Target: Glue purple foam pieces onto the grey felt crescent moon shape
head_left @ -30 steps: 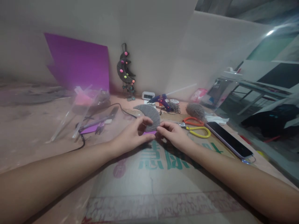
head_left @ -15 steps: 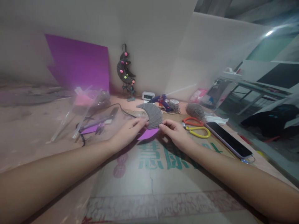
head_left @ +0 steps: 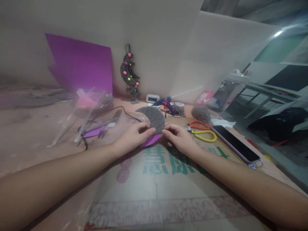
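Between my hands is a crescent moon (head_left: 155, 118) wound with grey yarn, its lower end showing bare purple card (head_left: 151, 140). My left hand (head_left: 134, 135) pinches the inner edge of the crescent with thumb and fingers. On the outer edge, my right hand (head_left: 179, 137) has its thumb and fingertips closed on the yarn at the border of the purple part. The undersides of the fingers are hidden. Just right of my right hand lie scissors (head_left: 203, 136) with orange and yellow handles.
A glue gun (head_left: 166, 103) with a lit red light, a white clock (head_left: 152, 98) and a grey yarn ball (head_left: 201, 114) stand behind. A phone (head_left: 235, 144) lies right. Glue sticks (head_left: 84, 128) lie left, before a purple sheet (head_left: 84, 64). A finished-looking moon ornament (head_left: 128, 72) hangs against the wall.
The crescent shifted right and showed more purple at half a second ago, then came back left and tilted. My left thumb now lies over its inner edge; my right hand keeps its pinch.
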A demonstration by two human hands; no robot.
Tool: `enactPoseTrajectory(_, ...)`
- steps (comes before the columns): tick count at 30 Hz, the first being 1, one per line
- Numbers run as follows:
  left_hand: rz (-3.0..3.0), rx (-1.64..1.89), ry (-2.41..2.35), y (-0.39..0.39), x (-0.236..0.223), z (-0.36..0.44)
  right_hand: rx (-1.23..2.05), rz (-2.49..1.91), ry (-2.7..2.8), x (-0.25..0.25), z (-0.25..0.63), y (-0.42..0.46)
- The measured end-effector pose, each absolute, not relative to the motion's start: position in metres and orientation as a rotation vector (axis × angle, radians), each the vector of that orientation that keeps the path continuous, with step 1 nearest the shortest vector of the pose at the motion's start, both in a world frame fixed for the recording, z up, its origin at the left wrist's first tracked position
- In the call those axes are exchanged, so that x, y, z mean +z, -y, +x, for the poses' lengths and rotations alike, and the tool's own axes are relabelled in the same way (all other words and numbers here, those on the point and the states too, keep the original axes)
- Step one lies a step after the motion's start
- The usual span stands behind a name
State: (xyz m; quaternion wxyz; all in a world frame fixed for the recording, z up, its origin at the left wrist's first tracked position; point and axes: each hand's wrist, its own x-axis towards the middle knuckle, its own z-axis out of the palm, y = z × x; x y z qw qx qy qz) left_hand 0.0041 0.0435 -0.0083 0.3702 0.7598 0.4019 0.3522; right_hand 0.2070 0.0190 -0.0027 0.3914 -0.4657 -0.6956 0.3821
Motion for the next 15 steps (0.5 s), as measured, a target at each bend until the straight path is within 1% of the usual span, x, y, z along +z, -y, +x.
enactPoseTrajectory(5, 1.911, 0.858, -1.058, -0.0438, -0.0106, 0.0042, 0.860, -1.149, 1.862, -0.0019, 0.2074, -0.0180)
enactPoseTrajectory(11, 1.899, 0.885, -1.053, -0.0458, -0.0119, 0.0037, 0.989, -1.168, 1.645, -0.0034, 0.2063, -0.0208)
enactPoseTrajectory(15, 1.901, 0.892, -1.064, -0.0445, -0.0107, 0.0040, 0.852, -1.229, 1.598, -0.0023, 0.2081, -0.0211)
